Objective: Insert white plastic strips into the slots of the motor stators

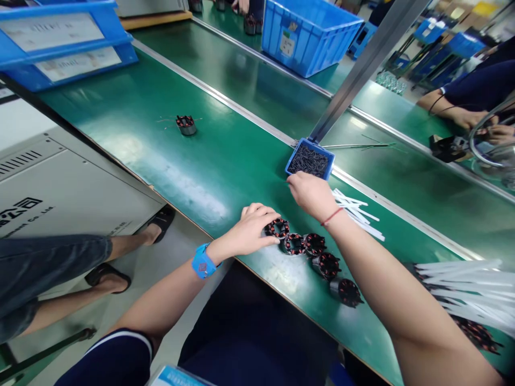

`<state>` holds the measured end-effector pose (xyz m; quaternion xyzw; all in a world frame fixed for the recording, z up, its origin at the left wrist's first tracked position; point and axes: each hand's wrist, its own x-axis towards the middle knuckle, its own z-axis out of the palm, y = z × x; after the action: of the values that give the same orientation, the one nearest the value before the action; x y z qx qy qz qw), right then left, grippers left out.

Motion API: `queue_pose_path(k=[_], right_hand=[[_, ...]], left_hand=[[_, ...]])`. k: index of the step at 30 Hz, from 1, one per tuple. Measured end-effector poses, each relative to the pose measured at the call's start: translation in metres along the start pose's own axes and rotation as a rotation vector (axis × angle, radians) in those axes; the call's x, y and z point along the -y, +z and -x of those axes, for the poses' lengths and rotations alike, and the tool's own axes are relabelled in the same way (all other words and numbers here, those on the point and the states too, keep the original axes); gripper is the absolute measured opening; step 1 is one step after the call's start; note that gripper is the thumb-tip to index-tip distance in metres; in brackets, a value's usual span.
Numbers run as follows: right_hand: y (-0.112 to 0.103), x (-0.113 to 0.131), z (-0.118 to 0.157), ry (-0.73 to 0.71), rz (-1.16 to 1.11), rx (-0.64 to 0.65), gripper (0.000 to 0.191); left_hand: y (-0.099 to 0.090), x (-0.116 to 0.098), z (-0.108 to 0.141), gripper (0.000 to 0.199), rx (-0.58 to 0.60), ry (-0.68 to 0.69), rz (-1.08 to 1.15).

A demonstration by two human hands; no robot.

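My left hand (254, 229) has its thumb and fingers around the side of a motor stator (278, 228) with black insulation and copper windings, standing on the green bench. Several more stators (326, 265) run in a slanting row from there toward my right forearm. My right hand (310, 194) is at the near edge of a small blue bin (330, 167) full of short black tubes (308, 160). Its fingertips are pinched together at the bin's left corner, and what they hold is too small to make out.
One stator with loose wire ends (186, 125) stands farther left on the bench. White strips (358, 212) lie beside my right wrist, with a bigger bundle (475, 289) at right. A metal post (362, 69) rises behind the bin. Across the bench are a blue crate (306, 43) and a co-worker's hands.
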<state>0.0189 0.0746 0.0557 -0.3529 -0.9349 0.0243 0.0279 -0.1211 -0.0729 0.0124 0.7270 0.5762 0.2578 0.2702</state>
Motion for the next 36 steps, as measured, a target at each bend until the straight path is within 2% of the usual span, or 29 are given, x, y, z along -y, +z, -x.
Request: queue_pose_path(k=[2, 3, 7, 9, 10, 12, 15, 17, 20, 26, 29, 32, 36], right_hand=[[0.006, 0.015, -0.014, -0.009, 0.156, 0.112, 0.026], [0.010, 0.022, -0.020, 0.019, 0.187, 0.143, 0.028], [0.029, 0.037, -0.035, 0.142, 0.199, 0.146, 0.029], [0.037, 0.037, -0.039, 0.181, 0.191, 0.133, 0.029], [0.039, 0.037, -0.040, 0.190, 0.183, 0.123, 0.029], [0.041, 0.035, -0.039, 0.182, 0.160, 0.102, 0.031], [0.035, 0.031, -0.034, 0.113, 0.099, 0.074, 0.026], [0.030, 0.028, -0.029, 0.069, 0.042, 0.057, 0.020], [0.022, 0.022, -0.020, 0.050, -0.060, 0.052, 0.019], [0.020, 0.010, -0.005, -0.006, -0.245, 0.148, 0.021], [0.023, 0.009, 0.000, -0.097, -0.264, 0.173, 0.017], [0.020, 0.011, 0.005, -0.184, -0.216, 0.128, 0.017], [0.008, 0.014, 0.012, -0.253, -0.185, 0.031, 0.018]], left_hand=[[-0.016, 0.011, -0.001, 0.064, -0.043, -0.005, -0.020], [-0.028, 0.020, -0.003, 0.065, -0.105, -0.027, -0.046], [-0.095, 0.081, -0.023, 0.047, -0.521, -0.255, -0.263], [-0.128, 0.118, -0.037, 0.044, -0.665, -0.432, -0.355], [-0.143, 0.135, -0.044, 0.045, -0.699, -0.504, -0.389], [-0.164, 0.162, -0.056, 0.047, -0.699, -0.562, -0.456], [-0.176, 0.181, -0.067, 0.045, -0.562, -0.561, -0.545], [-0.173, 0.179, -0.070, 0.038, -0.492, -0.559, -0.576], [-0.154, 0.156, -0.063, 0.027, -0.440, -0.494, -0.620], [-0.076, 0.071, -0.026, 0.027, -0.323, -0.246, -0.643], [-0.046, 0.034, -0.016, 0.029, -0.276, -0.180, -0.555], [-0.035, 0.013, -0.021, 0.026, -0.297, -0.111, -0.428], [-0.035, 0.002, -0.038, 0.012, -0.262, -0.023, -0.249]])
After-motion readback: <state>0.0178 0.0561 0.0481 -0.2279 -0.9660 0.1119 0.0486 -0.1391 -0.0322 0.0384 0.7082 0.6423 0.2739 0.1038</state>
